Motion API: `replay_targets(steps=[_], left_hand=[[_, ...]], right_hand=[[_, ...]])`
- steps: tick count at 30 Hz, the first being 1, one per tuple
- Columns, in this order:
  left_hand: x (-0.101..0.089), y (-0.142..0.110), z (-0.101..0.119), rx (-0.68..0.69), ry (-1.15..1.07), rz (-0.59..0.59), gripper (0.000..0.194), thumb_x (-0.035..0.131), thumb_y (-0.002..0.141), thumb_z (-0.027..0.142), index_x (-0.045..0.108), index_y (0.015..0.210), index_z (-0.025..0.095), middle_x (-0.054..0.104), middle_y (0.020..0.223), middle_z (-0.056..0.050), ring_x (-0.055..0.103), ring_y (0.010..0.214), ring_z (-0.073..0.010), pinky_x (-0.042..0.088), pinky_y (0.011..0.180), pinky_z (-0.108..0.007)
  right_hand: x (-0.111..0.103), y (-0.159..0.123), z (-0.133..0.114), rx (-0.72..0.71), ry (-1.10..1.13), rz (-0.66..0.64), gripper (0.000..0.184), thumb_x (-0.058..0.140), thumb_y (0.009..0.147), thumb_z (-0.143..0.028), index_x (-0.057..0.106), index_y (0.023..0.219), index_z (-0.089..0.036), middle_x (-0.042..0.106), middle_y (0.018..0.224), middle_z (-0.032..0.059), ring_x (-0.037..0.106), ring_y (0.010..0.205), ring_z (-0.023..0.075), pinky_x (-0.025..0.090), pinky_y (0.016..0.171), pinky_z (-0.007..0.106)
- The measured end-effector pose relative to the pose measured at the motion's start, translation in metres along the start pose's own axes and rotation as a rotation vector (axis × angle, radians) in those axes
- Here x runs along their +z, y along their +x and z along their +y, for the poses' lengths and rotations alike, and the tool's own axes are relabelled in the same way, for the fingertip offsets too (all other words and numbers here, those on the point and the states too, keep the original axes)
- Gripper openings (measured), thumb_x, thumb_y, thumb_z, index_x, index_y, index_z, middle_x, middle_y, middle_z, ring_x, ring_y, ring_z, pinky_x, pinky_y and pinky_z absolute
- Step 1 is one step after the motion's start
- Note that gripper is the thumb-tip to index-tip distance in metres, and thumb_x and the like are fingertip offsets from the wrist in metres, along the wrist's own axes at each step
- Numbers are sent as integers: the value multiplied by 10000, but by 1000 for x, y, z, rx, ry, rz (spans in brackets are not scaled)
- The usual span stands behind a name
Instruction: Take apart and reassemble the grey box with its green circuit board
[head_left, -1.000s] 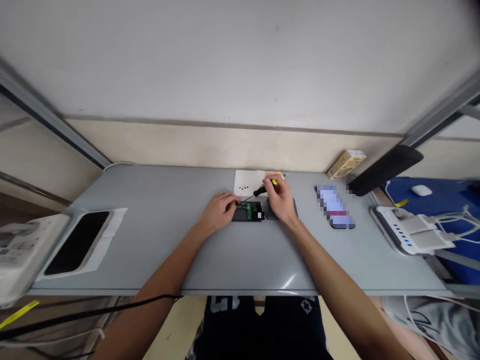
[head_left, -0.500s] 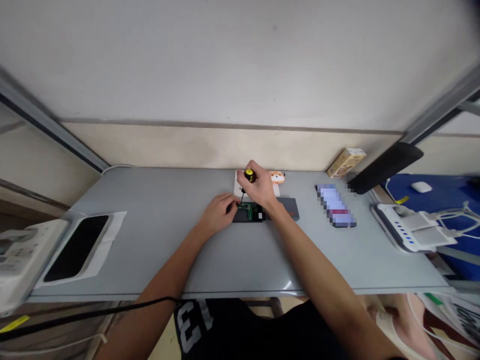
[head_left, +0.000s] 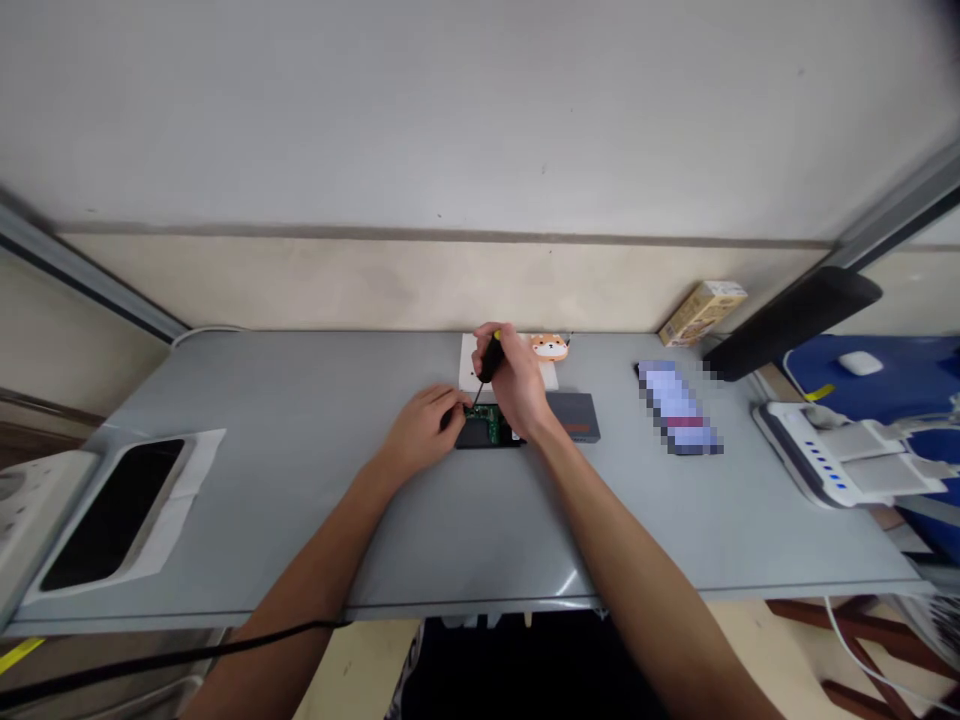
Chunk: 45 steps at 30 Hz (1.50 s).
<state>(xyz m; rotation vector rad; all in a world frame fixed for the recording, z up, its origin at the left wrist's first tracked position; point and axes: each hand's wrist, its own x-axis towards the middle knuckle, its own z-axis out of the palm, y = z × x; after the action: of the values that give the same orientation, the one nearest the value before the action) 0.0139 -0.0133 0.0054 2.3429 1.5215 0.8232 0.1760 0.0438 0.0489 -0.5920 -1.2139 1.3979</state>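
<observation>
Head view: on the grey surface, the left hand and right hand converge, the right partly screening the work. A phone lies well apart, a grey box beside the right wrist (neither obstructs). The black casing between them, touched by the left fingers, is already open; the right grasps a screwdriver angled at 1 exposed green board inside: apparently unfinished.

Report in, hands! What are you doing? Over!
Right hand: gripping screwdriver, shaft slanting down toward green circuit board.
Left hand: by shaft's lower end.
In the way: right hand partly hides black casing.
</observation>
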Motion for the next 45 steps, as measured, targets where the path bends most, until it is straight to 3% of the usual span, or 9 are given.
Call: replay_targets(steps=[4, 7, 13, 19, 24, 27, 33, 39, 45], left_hand=[[0, 0, 0, -5, 5, -10, 244, 446, 978, 183, 683, 1024, 213, 700, 979, -62, 642, 973, -227, 521, 942, -410], [0, -1, 0, 4, 7, -11, 255, 449, 975, 176, 687, 1059, 210, 702, 991, -60, 640, 991, -227, 520, 954, -409], [0, 0, 1, -9, 3, -7, 248, 450, 968, 170, 674, 1068, 202, 700, 1006, -66, 637, 1007, -233, 518, 954, -412], [0, 1, -1, -1, -4, -14, 236, 441, 973, 182, 672, 1008, 211, 700, 975, -60, 638, 974, -227, 516, 949, -410], [-1, 1, 0, -1, 0, -17, 250, 438, 978, 177, 679, 1035, 211, 701, 980, -59, 642, 979, -225, 518, 952, -404], [0, 0, 0, 1, 6, -10, 240, 438, 988, 187, 672, 1038, 207, 686, 972, -59, 636, 978, -226, 517, 943, -398], [2, -2, -6, 3, 4, -10, 235, 450, 982, 187, 670, 1055, 225, 690, 1000, -57, 640, 992, -230, 513, 953, -402], [-3, 0, -4, 58, 70, -62, 267, 439, 973, 160, 671, 1094, 215, 690, 1015, -66, 641, 994, -241, 511, 953, -410], [-18, -2, 9, 29, 83, -138, 253, 458, 1020, 283, 656, 1168, 229, 681, 1127, -68, 622, 1102, -262, 475, 1041, -447]], right_hand=[[1, -3, -2, 18, 11, 46, 450, 692, 848, -633, 436, 869, -263, 595, 836, -19, 594, 649, 122, 495, 593, 276], [1, -4, -3, -4, -20, 91, 511, 698, 850, -625, 327, 834, -275, 448, 643, -88, 429, 471, 89, 387, 469, 246], [3, -3, -4, -46, 15, 27, 500, 355, 989, -704, 585, 1028, -262, 434, 690, -26, 462, 570, 127, 431, 546, 286], [-4, -4, -4, 8, -9, 10, 422, 696, 846, -628, 485, 896, -266, 587, 827, -20, 613, 715, 141, 504, 643, 288], [-3, -3, -1, -34, -78, 62, 450, 606, 889, -683, 423, 856, -273, 385, 617, -77, 375, 496, 106, 358, 490, 269], [1, -2, -1, -37, -31, 19, 507, 360, 970, -734, 566, 1014, -273, 424, 677, -29, 453, 577, 136, 415, 547, 291], [-1, -3, -2, -8, -23, 35, 401, 694, 858, -611, 485, 912, -273, 532, 765, -36, 551, 658, 130, 473, 612, 280], [2, -6, 1, -146, -255, 75, 300, 580, 960, -557, 542, 1050, -273, 517, 797, -24, 523, 700, 134, 485, 691, 293], [-5, -14, -49, -334, -386, -35, 249, 501, 1033, -437, 568, 1229, -299, 619, 979, 30, 632, 835, 172, 521, 767, 349]])
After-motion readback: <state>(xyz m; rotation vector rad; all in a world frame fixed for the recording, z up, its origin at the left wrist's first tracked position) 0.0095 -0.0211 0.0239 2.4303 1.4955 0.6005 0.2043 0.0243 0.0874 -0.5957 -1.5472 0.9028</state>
